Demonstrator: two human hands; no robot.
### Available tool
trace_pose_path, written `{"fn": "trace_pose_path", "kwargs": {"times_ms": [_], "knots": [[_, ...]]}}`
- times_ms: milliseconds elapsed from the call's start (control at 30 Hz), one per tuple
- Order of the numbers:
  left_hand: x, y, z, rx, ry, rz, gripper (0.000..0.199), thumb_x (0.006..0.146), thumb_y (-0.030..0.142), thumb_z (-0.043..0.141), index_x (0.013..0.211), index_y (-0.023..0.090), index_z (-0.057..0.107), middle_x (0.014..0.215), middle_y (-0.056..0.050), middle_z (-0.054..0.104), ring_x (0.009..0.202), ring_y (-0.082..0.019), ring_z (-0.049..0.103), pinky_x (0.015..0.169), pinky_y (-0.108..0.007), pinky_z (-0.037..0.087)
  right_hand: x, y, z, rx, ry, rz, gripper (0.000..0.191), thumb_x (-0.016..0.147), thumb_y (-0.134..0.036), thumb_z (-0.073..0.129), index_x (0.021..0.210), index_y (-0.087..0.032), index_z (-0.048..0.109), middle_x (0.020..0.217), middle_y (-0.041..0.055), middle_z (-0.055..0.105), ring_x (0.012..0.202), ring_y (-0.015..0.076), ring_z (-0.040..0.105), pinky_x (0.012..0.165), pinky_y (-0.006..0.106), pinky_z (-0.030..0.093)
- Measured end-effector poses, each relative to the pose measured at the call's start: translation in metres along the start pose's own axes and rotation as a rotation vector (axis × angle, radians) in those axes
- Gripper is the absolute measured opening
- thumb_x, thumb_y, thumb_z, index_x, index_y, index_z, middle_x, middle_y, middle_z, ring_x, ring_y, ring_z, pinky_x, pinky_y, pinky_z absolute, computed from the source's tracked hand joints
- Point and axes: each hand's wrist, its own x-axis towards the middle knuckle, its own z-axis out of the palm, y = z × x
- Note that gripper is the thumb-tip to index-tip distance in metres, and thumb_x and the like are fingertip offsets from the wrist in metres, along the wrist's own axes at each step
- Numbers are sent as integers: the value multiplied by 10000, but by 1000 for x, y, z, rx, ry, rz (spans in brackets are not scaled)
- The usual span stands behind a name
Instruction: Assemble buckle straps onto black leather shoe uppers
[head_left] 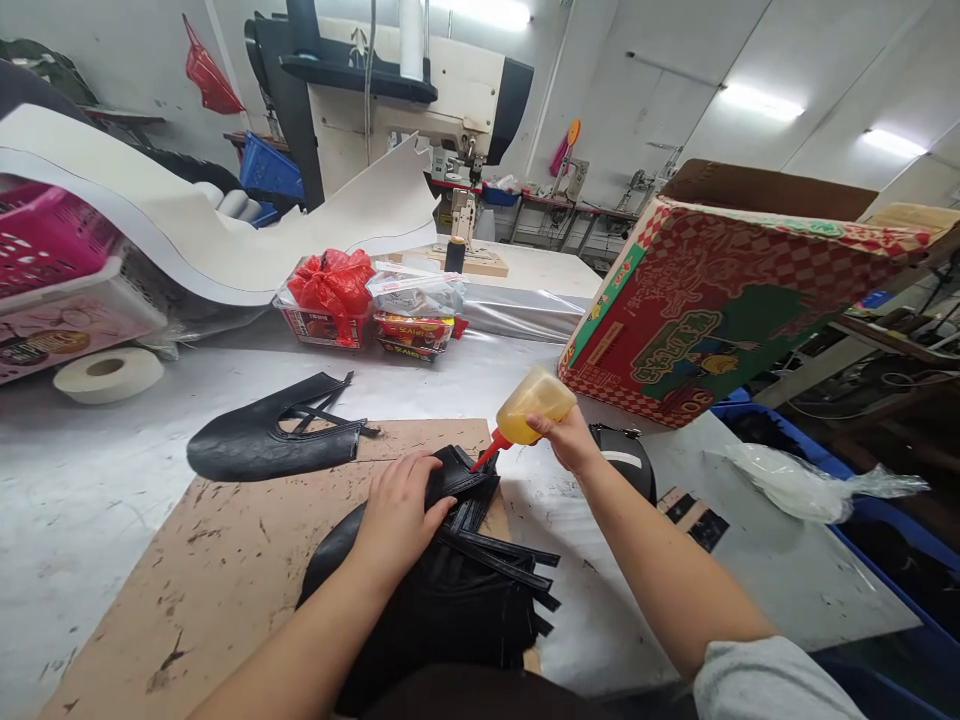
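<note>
Right hand (pixel 564 434): fingers clamped on bottle (pixel 529 405) | long axis slants down-left, red nozzle (pixel 493 448) at black piece (pixel 455 478) | I see piece over brown board (pixel 187 560), left hand (pixel 401 505) nearer, fingers touching; pinch unclear

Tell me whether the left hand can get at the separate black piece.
Likely yes: the separate black piece lies just left of the left hand, and nothing visible stands between them, though the hand would first have to leave the black stack.
</note>
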Motion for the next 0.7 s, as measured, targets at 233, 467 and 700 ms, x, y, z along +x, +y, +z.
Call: {"fn": "trace_pose_path", "kwargs": {"times_ms": [233, 467, 700], "knots": [[1, 0, 0, 20, -6, -5, 317, 743, 197, 677, 1030, 191, 543, 1161, -93, 606, 1105, -284, 528, 929, -452, 404, -4, -1, -11, -17, -29, -12, 511, 458, -468, 842, 812, -200, 588, 679, 16, 631, 571, 176, 581, 389, 242, 456], [0, 1, 0, 47, -31, -21, 299, 762, 213, 659, 1040, 189, 551, 1177, -99, 603, 1116, -274, 527, 937, -445, 406, -10, -6, -19, -2, 2, -16, 565, 447, -422, 859, 896, -226, 577, 736, 11, 641, 638, 194, 600, 449, 269, 488], [5, 3, -22, 140, -71, -78, 465, 764, 300, 646, 1181, 146, 511, 1334, -166, 497, 1238, -306, 445, 998, -471, 359, -36, -9, -34, 89, 197, -55, 501, 444, -460, 840, 799, -213, 586, 665, -7, 601, 549, 154, 555, 380, 228, 438]]}}
